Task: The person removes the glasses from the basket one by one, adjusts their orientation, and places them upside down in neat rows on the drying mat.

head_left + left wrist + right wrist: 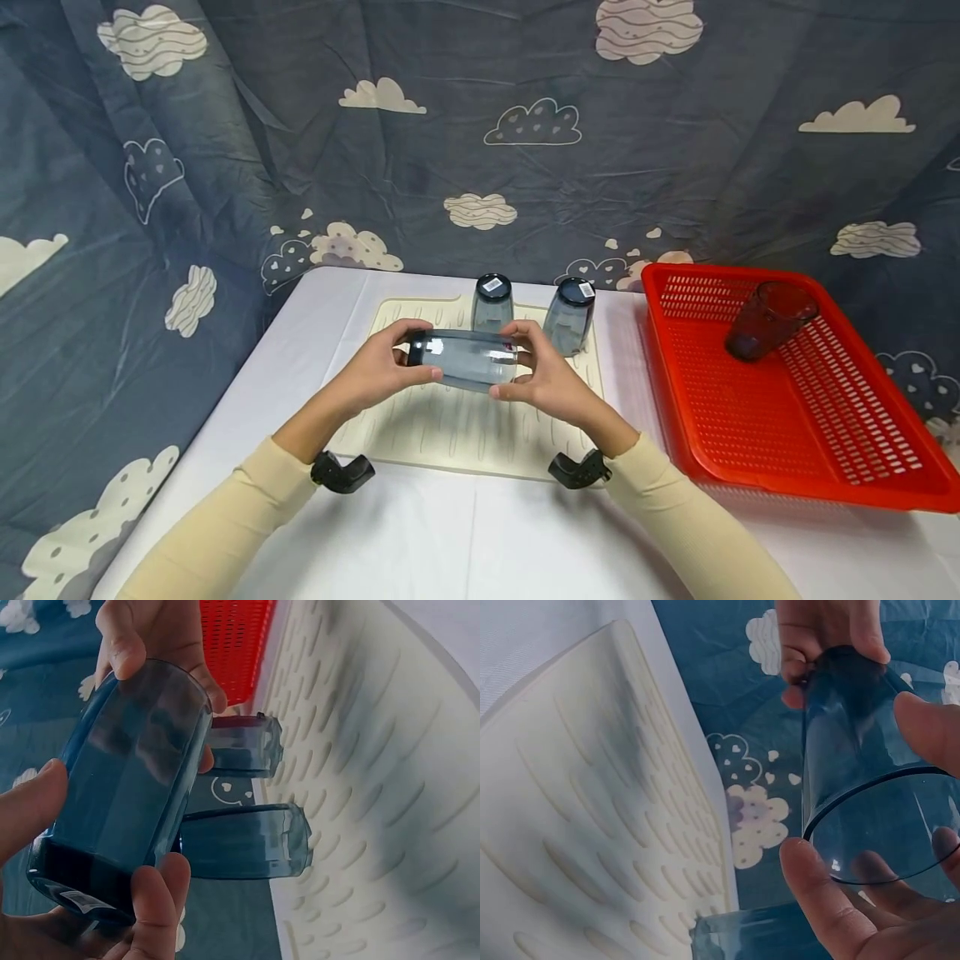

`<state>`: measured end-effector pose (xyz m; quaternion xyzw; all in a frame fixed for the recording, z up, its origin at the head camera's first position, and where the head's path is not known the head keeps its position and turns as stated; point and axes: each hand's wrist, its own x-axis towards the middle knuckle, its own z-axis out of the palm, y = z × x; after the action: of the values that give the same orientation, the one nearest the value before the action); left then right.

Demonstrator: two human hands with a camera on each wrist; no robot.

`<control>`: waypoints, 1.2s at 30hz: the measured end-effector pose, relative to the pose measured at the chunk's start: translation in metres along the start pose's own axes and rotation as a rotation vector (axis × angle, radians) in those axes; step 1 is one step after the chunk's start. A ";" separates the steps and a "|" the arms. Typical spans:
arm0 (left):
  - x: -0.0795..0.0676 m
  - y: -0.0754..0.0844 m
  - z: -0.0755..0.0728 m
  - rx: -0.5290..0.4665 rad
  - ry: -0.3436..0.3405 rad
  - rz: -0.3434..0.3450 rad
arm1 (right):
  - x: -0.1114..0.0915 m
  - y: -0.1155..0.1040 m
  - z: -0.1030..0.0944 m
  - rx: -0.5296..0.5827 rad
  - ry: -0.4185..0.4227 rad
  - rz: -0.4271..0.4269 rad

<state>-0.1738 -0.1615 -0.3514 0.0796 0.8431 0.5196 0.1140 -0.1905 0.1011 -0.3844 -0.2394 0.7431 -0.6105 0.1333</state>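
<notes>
Both hands hold a blue-tinted drinking glass (468,360) on its side above a cream ridged drying mat (442,442). My left hand (386,360) grips its dark, thick base end, where a label shows in the left wrist view. Around the rim end curl the fingers of my right hand (543,375); the right wrist view shows the open mouth (885,825) facing that palm. Two more blue glasses, one (492,304) behind the held glass and another (572,317) to its right, stand upside down on the mat with labels on their bases.
A red perforated plastic basket (742,417) stands on the right of the white-covered table (420,533). One glass (772,321) leans inside it near the back wall. Dark cloud-patterned fabric (450,167) hangs behind and along the left.
</notes>
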 end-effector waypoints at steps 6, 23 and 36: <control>-0.001 0.007 -0.004 0.042 -0.029 0.026 | -0.001 -0.001 0.001 -0.001 0.023 0.018; 0.021 0.074 -0.033 0.505 -0.097 0.200 | 0.006 -0.010 -0.004 0.068 0.127 0.027; 0.037 0.105 -0.035 0.671 -0.091 0.239 | 0.012 -0.010 -0.005 0.091 0.194 0.008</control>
<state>-0.2172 -0.1352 -0.2469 0.2334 0.9456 0.2195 0.0574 -0.2011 0.0981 -0.3720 -0.1700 0.7251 -0.6632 0.0739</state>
